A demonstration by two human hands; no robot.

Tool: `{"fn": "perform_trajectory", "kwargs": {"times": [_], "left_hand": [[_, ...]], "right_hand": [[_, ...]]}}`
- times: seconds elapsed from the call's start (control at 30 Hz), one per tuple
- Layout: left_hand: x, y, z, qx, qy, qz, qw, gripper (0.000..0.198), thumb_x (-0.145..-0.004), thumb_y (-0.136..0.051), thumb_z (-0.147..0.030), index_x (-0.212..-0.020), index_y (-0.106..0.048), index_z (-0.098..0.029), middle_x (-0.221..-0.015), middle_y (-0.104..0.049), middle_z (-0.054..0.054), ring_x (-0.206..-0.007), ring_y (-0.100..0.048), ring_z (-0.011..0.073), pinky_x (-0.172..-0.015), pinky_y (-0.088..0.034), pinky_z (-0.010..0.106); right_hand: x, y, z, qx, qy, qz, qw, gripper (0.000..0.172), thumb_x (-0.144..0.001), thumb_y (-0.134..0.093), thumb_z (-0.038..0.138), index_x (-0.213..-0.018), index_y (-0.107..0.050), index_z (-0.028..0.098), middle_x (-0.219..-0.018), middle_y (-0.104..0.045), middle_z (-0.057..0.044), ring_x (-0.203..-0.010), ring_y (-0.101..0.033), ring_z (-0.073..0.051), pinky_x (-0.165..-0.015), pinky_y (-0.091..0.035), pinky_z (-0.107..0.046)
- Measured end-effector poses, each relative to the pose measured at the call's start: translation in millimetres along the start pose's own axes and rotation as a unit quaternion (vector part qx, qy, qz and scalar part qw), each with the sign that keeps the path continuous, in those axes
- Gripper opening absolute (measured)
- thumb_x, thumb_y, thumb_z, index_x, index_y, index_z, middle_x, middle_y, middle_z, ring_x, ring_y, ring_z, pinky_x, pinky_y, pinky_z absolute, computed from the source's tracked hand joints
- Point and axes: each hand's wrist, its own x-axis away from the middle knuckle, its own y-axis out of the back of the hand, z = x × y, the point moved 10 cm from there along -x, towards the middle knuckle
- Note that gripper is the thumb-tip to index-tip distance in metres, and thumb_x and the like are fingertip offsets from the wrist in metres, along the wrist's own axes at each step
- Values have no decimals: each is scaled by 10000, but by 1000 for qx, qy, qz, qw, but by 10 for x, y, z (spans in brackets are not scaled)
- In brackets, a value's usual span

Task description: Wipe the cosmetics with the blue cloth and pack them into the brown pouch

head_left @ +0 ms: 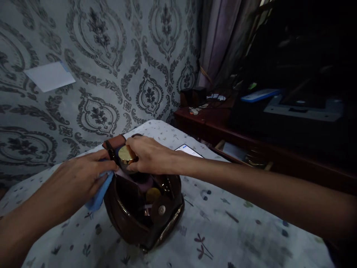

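Observation:
A dark brown zip bag point(143, 223) stands wide open on the patterned bedspread. Over its far side, my right hand point(147, 152) is closed around a container with a shiny gold cap point(126, 154); the lower part of the container is hidden. My left hand point(86, 175) pinches a light blue cloth point(102, 191), its fingertips at the bag's left rim. Inside the bag lie a round gold-coloured item point(153, 194) and other small things too dark to name. A round snap button point(162, 210) shows on the inner flap.
Beyond my right forearm lies a phone point(189, 149) with a lit screen. To the right, a dark red wooden desk point(206, 124) has a partly open drawer point(237, 152). A blue-edged item point(260, 95) is on the dark right side. Patterned wallpaper point(150, 93) covers the wall behind.

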Motion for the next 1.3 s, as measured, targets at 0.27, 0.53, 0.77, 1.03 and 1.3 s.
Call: {"fn": "perform_trajectory", "kwargs": {"times": [0.27,0.53,0.77,1.03,1.3], "left_hand": [[19,-50,122,29,9,-23,999,382,-951,-362,-346,-1098,-714,-324,-1198,-709,28,-1063,-689,261,-776,-559,335],[104,-67,181,60,35,-50,996,410,-962,-360,-389,-1221,-659,-283,-1242,-691,54,-1135,-655,291,-913,-543,396],[127,-47,196,74,57,-59,994,427,-940,-358,-390,-1224,-662,-293,-1272,-694,13,-1177,-635,288,-995,-512,408],[197,-112,230,120,70,-47,989,392,-978,-352,-327,-1235,-644,-277,-1269,-675,20,-1175,-615,249,-966,-499,363],[223,-77,19,205,-34,-101,973,307,-983,-443,-238,-1201,-654,-282,-1260,-692,-30,-1207,-590,180,-1041,-437,292]], "right_hand": [[8,-182,65,81,13,71,994,400,-793,-756,230,-1134,-618,72,-1153,-641,-190,-1048,-625,-307,-829,-483,-362],[258,174,349,-13,46,-14,999,324,-989,-512,401,-840,-669,160,-797,-650,-53,-724,-585,-174,-632,-342,-285],[397,-8,230,56,-5,43,998,165,-906,-541,211,-834,-684,173,-704,-657,-68,-640,-574,-189,-557,-227,-319],[412,-6,100,32,-20,19,999,230,-908,-512,230,-739,-657,172,-627,-602,-48,-552,-477,-150,-550,-195,-324],[458,-9,170,-20,33,7,999,252,-959,-500,270,-821,-677,158,-710,-629,-41,-609,-513,-145,-574,-265,-302]]}}
